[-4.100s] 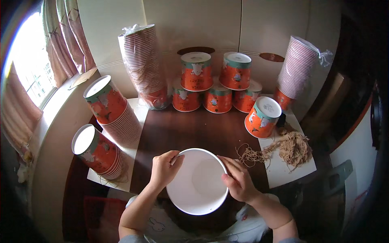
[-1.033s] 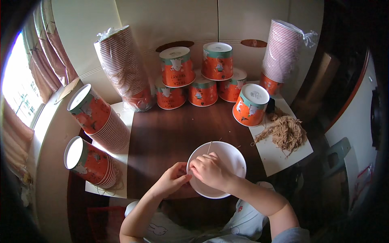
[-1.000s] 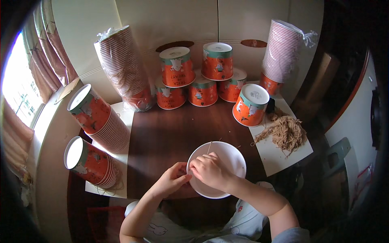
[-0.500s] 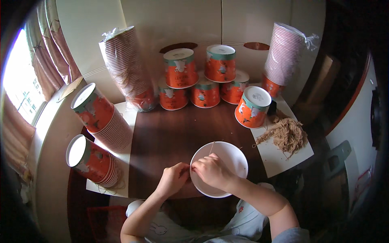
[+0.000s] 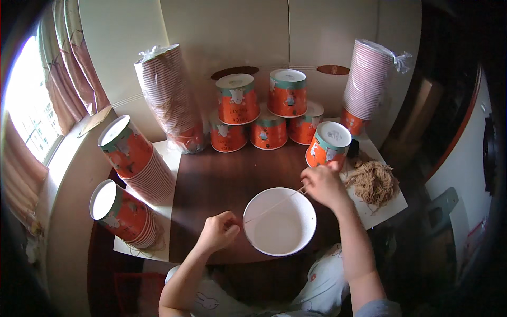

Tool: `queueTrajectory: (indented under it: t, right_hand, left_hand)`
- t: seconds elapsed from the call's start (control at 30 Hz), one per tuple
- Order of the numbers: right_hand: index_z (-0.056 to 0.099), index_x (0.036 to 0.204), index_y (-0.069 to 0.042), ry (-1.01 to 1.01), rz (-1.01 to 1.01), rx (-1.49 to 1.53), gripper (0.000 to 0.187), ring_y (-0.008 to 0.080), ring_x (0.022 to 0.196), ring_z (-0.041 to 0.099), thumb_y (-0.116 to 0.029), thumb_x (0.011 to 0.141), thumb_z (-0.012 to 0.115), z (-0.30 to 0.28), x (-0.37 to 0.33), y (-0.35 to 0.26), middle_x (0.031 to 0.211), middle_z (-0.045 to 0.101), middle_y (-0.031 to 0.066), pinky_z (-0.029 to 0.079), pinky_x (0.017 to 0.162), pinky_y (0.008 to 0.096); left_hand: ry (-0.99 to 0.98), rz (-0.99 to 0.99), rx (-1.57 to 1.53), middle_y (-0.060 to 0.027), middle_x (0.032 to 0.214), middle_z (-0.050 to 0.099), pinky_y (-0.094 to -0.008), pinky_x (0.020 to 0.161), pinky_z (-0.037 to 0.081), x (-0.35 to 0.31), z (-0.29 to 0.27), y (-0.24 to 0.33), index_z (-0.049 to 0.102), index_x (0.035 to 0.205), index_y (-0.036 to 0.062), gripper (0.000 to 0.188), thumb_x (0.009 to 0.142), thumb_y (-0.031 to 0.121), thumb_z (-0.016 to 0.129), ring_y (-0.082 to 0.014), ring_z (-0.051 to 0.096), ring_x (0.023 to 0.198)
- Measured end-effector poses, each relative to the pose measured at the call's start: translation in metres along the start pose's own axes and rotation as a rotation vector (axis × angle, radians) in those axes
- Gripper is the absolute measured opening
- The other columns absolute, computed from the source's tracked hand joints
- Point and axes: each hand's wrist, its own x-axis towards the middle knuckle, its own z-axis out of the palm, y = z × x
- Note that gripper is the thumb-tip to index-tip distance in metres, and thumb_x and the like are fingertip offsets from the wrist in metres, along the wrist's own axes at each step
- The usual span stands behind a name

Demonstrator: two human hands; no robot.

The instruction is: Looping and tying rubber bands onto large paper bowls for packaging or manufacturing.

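A white-lined paper bucket [image 5: 285, 232] stands mouth up at the table's front edge, in front of me. A thin tan string [image 5: 275, 205] runs taut from its left rim across the opening to my right hand [image 5: 323, 185]. That hand is closed on the string above the bucket's far right rim. My left hand [image 5: 219, 232] is just left of the bucket, its fingers curled in beside the rim where the string ends. Whether it holds anything is hidden. A loose bundle of tan string [image 5: 374, 182] lies on a white sheet [image 5: 388, 210] to the right.
Orange buckets with green bands stand upside down at the back in two tiers [image 5: 268, 133]; another [image 5: 327, 145] is near my right hand. Bagged stacks rise at back left [image 5: 168, 90] and back right [image 5: 365, 79]. Two stacks [image 5: 140, 164] [image 5: 124, 214] stand at left.
My right hand has moved up and right from inside the bucket, drawing the string out across the opening. My left hand has come slightly away from the rim.
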Motion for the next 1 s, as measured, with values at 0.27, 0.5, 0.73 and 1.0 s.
queueTrajectory:
  t: [0.27,0.5,0.73,1.0]
  right_hand:
    - [0.053,0.086,-0.006,0.185,0.489,-0.159,0.018,0.0329,0.081,0.055,-0.012,0.071,0.062,-0.009,-0.022,0.087,0.082,0.056,0.0139,0.043,0.068,0.0419]
    - [0.053,0.100,-0.008,-0.081,0.300,-0.248,0.041,0.0301,0.095,0.050,-0.019,0.064,0.070,-0.019,-0.021,0.029,0.103,0.051,0.0112,0.042,0.079,0.0426]
    - [0.048,0.104,-0.004,-0.322,-0.213,0.582,0.034,0.0312,0.091,0.056,-0.021,0.077,0.058,-0.005,-0.010,-0.092,0.101,0.054,0.0163,0.046,0.075,0.0398]
    - [0.054,0.086,-0.007,-0.489,-0.299,0.089,0.014,0.0252,0.081,0.059,-0.016,0.075,0.056,0.020,-0.012,-0.103,0.078,0.059,0.0103,0.047,0.067,0.0379]
  left_hand:
    - [-0.144,-0.227,-0.491,-0.0042,0.069,0.056,-0.0234,0.054,0.044,0.003,-0.022,-0.012,0.054,0.072,0.0011,0.009,0.070,0.006,0.047,-0.0127,0.057,0.067]
    - [-0.166,-0.134,-0.673,-0.0138,0.084,0.062,-0.0249,0.067,0.043,0.004,-0.039,0.007,0.052,0.071,0.0023,0.007,0.070,0.004,0.046,-0.0169,0.057,0.079]
    - [-0.196,-0.051,-1.029,-0.0160,0.079,0.060,-0.0305,0.072,0.043,0.002,-0.041,0.004,0.050,0.071,0.0030,0.005,0.069,0.003,0.046,-0.0223,0.056,0.076]
    - [-0.133,-0.079,-0.827,-0.0012,0.073,0.053,-0.0213,0.063,0.042,0.002,-0.024,0.002,0.052,0.081,0.0034,0.007,0.082,0.010,0.053,-0.0081,0.049,0.067]
